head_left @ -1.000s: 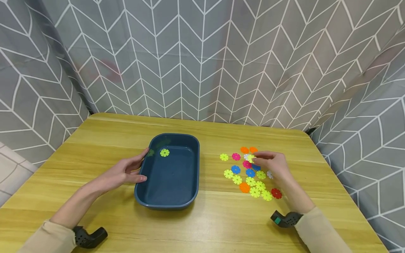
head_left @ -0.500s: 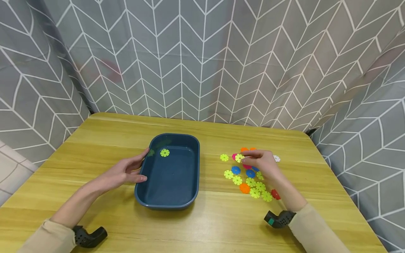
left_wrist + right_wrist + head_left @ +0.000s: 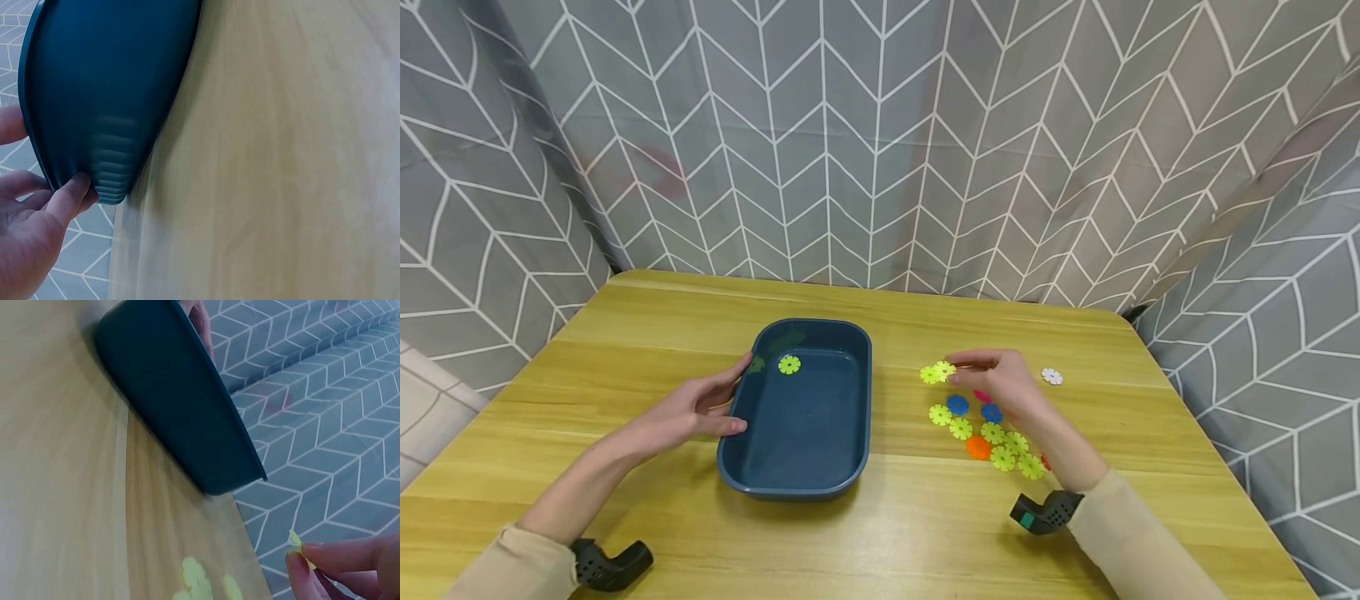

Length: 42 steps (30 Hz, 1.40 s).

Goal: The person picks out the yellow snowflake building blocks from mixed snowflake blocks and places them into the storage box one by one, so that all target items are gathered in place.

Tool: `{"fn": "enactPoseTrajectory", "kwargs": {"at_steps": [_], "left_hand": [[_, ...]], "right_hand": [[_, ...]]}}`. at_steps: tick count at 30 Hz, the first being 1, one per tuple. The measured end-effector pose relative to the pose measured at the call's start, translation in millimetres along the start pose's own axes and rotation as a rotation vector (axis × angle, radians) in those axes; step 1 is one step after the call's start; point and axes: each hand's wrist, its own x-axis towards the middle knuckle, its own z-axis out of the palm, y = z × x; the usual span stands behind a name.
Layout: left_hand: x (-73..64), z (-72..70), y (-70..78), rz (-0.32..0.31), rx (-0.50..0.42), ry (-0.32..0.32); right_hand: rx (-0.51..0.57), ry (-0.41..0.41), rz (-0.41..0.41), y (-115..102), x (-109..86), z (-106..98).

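My right hand (image 3: 1000, 381) pinches a yellow notched plastic disc (image 3: 945, 370) between thumb and fingertips. In the head view it overlaps another yellow disc at the left of the scattered group; the right wrist view shows the pinched disc (image 3: 295, 540) nearly edge-on. My left hand (image 3: 700, 407) holds the left side of a dark blue rectangular basin (image 3: 793, 493), thumb at the rim and fingers against the outer wall (image 3: 112, 144). Inside the basin lies one yellow disc (image 3: 789, 364). Below my right hand are yellow discs (image 3: 1002, 457), blue discs (image 3: 957, 404) and an orange disc (image 3: 978, 447).
A white disc (image 3: 1052, 377) lies alone right of my right hand. My right hand and forearm cover part of the group, including most of a red disc (image 3: 1046, 462). The wooden table (image 3: 880, 550) ends at a grey patterned curtain (image 3: 850, 167).
My right hand has moved left with the pinched yellow disc, from above the group to beside its leftmost yellow disc. The white disc at right is now uncovered. My left hand and the basin stay put.
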Motion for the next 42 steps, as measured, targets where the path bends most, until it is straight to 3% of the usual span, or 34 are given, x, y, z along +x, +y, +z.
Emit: {"fn": "enactPoseTrajectory", "kwargs": {"at_steps": [34, 42], "left_hand": [[-0.6, 1.1, -0.8, 0.015, -0.026, 0.001], [-0.4, 1.1, 0.8, 0.01, -0.021, 0.0]], "right_hand": [[0.047, -0.092, -0.027, -38, 10.5, 47], [0.029, -0.13, -0.082, -47, 11.9, 63]]}}
